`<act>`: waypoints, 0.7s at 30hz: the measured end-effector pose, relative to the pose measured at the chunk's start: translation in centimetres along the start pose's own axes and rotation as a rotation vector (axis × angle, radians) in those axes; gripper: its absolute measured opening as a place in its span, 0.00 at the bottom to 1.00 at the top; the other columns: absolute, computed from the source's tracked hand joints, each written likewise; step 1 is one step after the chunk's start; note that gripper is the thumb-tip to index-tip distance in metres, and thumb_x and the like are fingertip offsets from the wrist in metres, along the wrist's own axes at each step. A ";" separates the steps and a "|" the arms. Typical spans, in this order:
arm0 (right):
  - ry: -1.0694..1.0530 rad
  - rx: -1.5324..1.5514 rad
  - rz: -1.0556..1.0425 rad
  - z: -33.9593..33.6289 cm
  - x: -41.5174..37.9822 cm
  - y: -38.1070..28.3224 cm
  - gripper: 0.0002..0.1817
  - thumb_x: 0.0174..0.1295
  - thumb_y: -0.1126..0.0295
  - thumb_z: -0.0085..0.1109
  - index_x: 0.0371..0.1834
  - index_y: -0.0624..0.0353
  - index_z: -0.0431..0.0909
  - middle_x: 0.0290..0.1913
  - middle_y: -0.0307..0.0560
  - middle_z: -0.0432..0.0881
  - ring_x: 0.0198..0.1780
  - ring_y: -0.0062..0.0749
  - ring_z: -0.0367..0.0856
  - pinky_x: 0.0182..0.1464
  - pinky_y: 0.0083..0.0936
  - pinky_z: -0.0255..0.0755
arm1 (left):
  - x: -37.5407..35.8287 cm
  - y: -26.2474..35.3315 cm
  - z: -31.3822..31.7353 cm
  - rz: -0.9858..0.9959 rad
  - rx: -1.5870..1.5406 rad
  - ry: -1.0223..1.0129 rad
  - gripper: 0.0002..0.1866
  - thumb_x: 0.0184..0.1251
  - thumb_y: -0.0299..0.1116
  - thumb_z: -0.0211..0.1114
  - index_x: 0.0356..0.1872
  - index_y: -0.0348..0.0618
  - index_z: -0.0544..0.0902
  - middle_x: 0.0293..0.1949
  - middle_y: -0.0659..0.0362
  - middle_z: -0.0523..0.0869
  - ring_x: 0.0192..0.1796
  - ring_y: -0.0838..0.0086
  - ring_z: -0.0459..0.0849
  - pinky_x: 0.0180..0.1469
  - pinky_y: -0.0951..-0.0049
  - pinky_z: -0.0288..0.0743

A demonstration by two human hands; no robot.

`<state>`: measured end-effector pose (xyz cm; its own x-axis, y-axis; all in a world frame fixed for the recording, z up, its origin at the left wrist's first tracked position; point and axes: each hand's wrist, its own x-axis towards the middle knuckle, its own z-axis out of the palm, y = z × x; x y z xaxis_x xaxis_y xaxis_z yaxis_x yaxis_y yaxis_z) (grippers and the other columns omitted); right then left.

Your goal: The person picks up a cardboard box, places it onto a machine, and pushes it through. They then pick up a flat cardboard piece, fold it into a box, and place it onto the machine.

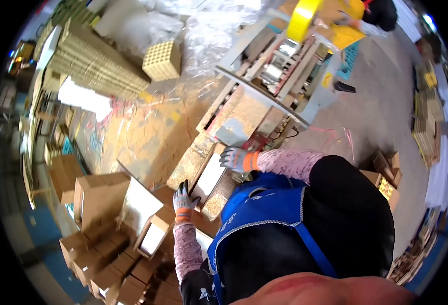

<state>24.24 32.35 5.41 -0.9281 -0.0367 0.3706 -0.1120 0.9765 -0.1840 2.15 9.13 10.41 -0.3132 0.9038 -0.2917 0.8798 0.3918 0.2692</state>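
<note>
A long, narrow cardboard box (207,179) with a white upper face lies on the worn machine bed in front of me. My left hand (184,199), in a grey glove with dark fingertips, is at the box's near end, fingers spread. Over the far end lies my right hand (238,159), similarly gloved, its fingers stretched out across the box edge. Beyond it stands a box-taping machine (280,71) with a large yellow tape roll (304,20) on top. Whether either palm presses on the box is hidden.
Several brown boxes (102,198) are piled at lower left, beside an open box (152,236) with a white inside. Stacked moulded trays (94,63) stand at upper left. Another person's gloved hand (348,20) shows behind the machine. An open carton (386,178) sits at right.
</note>
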 end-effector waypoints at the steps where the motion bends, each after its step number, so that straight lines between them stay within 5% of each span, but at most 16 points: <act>1: -0.147 0.073 0.049 -0.6 0.7 0.4 0.17 0.49 0.54 0.58 0.38 0.50 0.76 0.41 0.41 0.77 0.48 0.35 0.74 0.52 0.35 0.65 | 0.5 -0.1 0.1 0.004 -0.009 -0.012 0.48 0.38 0.44 0.74 0.65 0.48 0.60 0.60 0.49 0.69 0.60 0.56 0.67 0.61 0.60 0.60; 5: -0.408 0.132 0.256 -0.3 2.0 0.1 0.16 0.50 0.52 0.58 0.31 0.52 0.75 0.35 0.40 0.77 0.43 0.37 0.75 0.50 0.35 0.66 | 0.9 -0.2 1.0 -0.017 -0.049 -0.014 0.47 0.42 0.46 0.71 0.66 0.47 0.58 0.61 0.47 0.67 0.62 0.55 0.66 0.63 0.60 0.58; 8: -0.264 0.048 0.201 0.5 2.0 0.0 0.17 0.50 0.50 0.58 0.25 0.53 0.73 0.31 0.39 0.76 0.40 0.37 0.75 0.47 0.36 0.67 | 0.2 -2.0 0.3 0.055 -0.276 -0.137 0.49 0.39 0.42 0.72 0.66 0.47 0.58 0.57 0.45 0.72 0.57 0.53 0.72 0.58 0.62 0.66; 9: -0.396 0.087 0.206 0.2 2.3 0.2 0.22 0.49 0.48 0.58 0.39 0.52 0.76 0.38 0.42 0.77 0.43 0.37 0.76 0.47 0.35 0.68 | -0.1 -2.7 -0.3 -0.027 -0.228 -0.201 0.50 0.36 0.41 0.73 0.66 0.49 0.58 0.56 0.47 0.73 0.55 0.54 0.74 0.56 0.63 0.68; 10: -0.389 0.076 0.210 0.2 2.3 0.3 0.22 0.49 0.48 0.58 0.39 0.52 0.76 0.38 0.42 0.77 0.43 0.37 0.76 0.47 0.35 0.68 | -0.2 -3.1 -0.7 -0.106 -0.181 -0.263 0.51 0.34 0.41 0.74 0.67 0.52 0.58 0.55 0.49 0.75 0.52 0.54 0.76 0.54 0.63 0.71; 12: -0.336 0.026 0.234 0.5 2.2 0.0 0.35 0.49 0.45 0.58 0.59 0.51 0.67 0.48 0.48 0.76 0.48 0.38 0.76 0.50 0.34 0.67 | -0.1 -3.5 0.1 -0.074 0.016 -0.256 0.54 0.29 0.42 0.76 0.66 0.56 0.59 0.54 0.54 0.75 0.51 0.57 0.77 0.53 0.61 0.71; 13: -0.635 0.013 0.326 -1.8 4.0 -0.4 0.49 0.48 0.43 0.60 0.71 0.45 0.46 0.64 0.51 0.63 0.53 0.42 0.74 0.54 0.38 0.65 | 0.0 -2.7 -0.7 -0.025 0.117 -0.242 0.54 0.29 0.42 0.75 0.66 0.56 0.58 0.54 0.54 0.75 0.51 0.57 0.77 0.53 0.60 0.70; 16: -0.383 -0.135 0.346 -6.5 5.8 -0.7 0.55 0.43 0.41 0.64 0.72 0.39 0.41 0.70 0.51 0.50 0.60 0.48 0.68 0.58 0.45 0.61 | 0.0 -1.3 -1.3 0.023 0.207 -0.186 0.53 0.32 0.44 0.74 0.67 0.57 0.57 0.54 0.54 0.74 0.51 0.59 0.77 0.54 0.59 0.67; 17: -0.473 -0.037 0.361 -4.9 6.4 0.5 0.60 0.38 0.42 0.67 0.72 0.34 0.35 0.73 0.47 0.40 0.67 0.51 0.57 0.64 0.49 0.52 | -0.4 -1.0 -1.2 -0.002 0.194 -0.194 0.51 0.36 0.43 0.72 0.68 0.56 0.55 0.54 0.52 0.74 0.52 0.58 0.76 0.53 0.59 0.68; 18: -0.453 -0.055 0.276 -4.6 6.1 1.5 0.61 0.36 0.40 0.68 0.72 0.35 0.38 0.72 0.47 0.45 0.70 0.49 0.49 0.68 0.48 0.44 | -0.5 -1.2 -0.3 -0.079 0.065 -0.210 0.46 0.44 0.42 0.69 0.68 0.51 0.56 0.55 0.50 0.74 0.54 0.55 0.75 0.55 0.59 0.68; 21: -0.544 -0.065 0.221 -3.4 6.5 2.5 0.57 0.34 0.38 0.67 0.70 0.37 0.48 0.70 0.47 0.52 0.70 0.48 0.50 0.70 0.47 0.40 | -0.5 -1.1 2.1 -0.197 -0.719 -0.165 0.37 0.55 0.42 0.64 0.64 0.39 0.61 0.56 0.44 0.74 0.58 0.52 0.72 0.59 0.61 0.66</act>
<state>19.13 35.33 10.49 -0.9776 0.0827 -0.1937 0.1112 0.9837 -0.1416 2.12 7.84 8.31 -0.3327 0.7903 -0.5146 0.3465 0.6099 0.7127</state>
